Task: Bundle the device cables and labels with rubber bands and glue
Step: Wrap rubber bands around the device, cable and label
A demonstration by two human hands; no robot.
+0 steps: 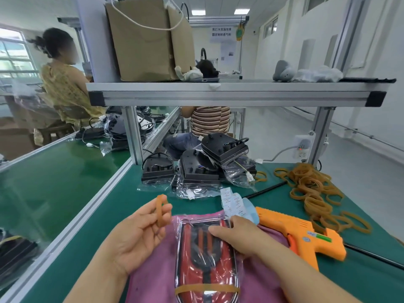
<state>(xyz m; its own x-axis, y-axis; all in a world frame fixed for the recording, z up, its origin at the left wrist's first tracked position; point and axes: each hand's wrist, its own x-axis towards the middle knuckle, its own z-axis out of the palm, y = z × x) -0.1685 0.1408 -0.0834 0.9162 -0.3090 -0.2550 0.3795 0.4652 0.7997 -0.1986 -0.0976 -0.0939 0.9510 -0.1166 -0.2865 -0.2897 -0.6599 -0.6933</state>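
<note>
Now the left hand [140, 235] pinches a band [161, 213], just left of the device [203, 265] on the near pink cloth [150, 281]. The right hand [238, 234] holds the device's far end by the labels [229, 200]. Stretch the band wide, then slip it over gently.

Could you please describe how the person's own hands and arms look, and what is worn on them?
The left hand and the right hand are both bare. No glove is worn, and no ring, watch or bracelet shows. Both forearms are uncovered as far as the bottom edge of the picture, so no sleeve is visible. I see no markings, tape or cables on them.
</note>
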